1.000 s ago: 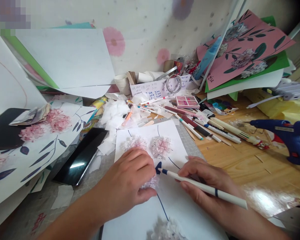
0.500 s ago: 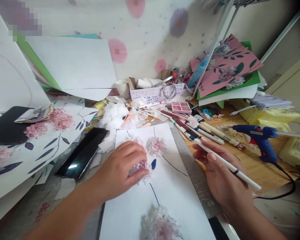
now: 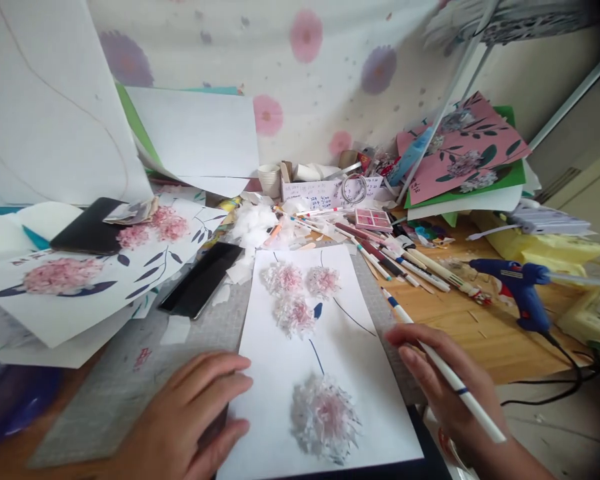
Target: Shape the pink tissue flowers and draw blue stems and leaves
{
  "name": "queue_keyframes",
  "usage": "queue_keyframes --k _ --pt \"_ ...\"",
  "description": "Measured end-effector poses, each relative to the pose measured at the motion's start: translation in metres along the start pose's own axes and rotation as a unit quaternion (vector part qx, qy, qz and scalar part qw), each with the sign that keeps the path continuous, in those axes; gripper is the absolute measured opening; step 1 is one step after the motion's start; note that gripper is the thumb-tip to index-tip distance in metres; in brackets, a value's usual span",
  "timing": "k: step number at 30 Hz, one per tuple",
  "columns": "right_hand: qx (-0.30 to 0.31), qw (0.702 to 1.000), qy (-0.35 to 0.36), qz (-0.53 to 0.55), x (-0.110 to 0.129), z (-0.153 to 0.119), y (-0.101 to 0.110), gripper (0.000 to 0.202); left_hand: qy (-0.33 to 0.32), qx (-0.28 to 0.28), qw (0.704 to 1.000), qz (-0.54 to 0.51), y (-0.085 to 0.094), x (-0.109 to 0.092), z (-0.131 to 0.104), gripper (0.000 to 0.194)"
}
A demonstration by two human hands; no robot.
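A white sheet (image 3: 275, 373) lies in the middle, bearing three smaller pink-and-white flowers (image 3: 294, 315) near its top and a larger one (image 3: 327, 417) lower down. Thin dark stems and one small blue leaf (image 3: 318, 311) are drawn between them. My left hand (image 3: 200, 407) rests at the sheet's left edge, fingers apart, holding nothing. To the right of the sheet, my right hand (image 3: 445, 373) grips a white marker (image 3: 447, 373) with a blue band, its blue end pointing up and left.
Left of the sheet lie a black phone (image 3: 203, 280), a black folder (image 3: 87, 227) and a finished flower picture (image 3: 100, 313). Pens (image 3: 380, 260) and cotton (image 3: 253, 223) lie behind. A blue glue gun (image 3: 523, 280) with a cord is at right.
My left hand has let go of the flower and moved down and left to the sheet's edge. My right hand, still with the marker, sits slightly lower. The view has shifted.
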State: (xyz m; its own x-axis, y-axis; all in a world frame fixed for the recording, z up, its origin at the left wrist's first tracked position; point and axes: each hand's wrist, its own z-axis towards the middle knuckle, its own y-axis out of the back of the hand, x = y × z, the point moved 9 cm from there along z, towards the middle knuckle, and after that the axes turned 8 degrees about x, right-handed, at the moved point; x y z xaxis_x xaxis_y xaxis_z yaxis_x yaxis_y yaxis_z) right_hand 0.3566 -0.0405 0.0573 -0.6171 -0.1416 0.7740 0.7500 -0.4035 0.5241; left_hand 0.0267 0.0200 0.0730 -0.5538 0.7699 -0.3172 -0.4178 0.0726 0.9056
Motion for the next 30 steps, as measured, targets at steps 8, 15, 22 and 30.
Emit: queue_keyframes --k 8,15,22,30 --pt "0.076 0.988 0.103 -0.089 0.037 0.026 -0.030 0.010 -0.003 -0.004 0.998 0.056 -0.022 -0.012 -0.015 0.026" --pt "0.170 0.960 0.174 -0.140 0.068 0.068 -0.084 0.011 -0.037 -0.038 0.994 0.091 -0.026 -0.018 -0.015 0.027" --pt "0.180 0.941 0.201 -0.203 0.073 0.072 -0.108 0.017 -0.077 -0.054 0.986 0.135 -0.024 -0.022 -0.012 0.034" --pt "0.070 0.942 0.233 -0.231 0.074 0.064 -0.064 0.015 -0.105 -0.072 0.978 0.167 -0.013 -0.031 -0.007 0.031"
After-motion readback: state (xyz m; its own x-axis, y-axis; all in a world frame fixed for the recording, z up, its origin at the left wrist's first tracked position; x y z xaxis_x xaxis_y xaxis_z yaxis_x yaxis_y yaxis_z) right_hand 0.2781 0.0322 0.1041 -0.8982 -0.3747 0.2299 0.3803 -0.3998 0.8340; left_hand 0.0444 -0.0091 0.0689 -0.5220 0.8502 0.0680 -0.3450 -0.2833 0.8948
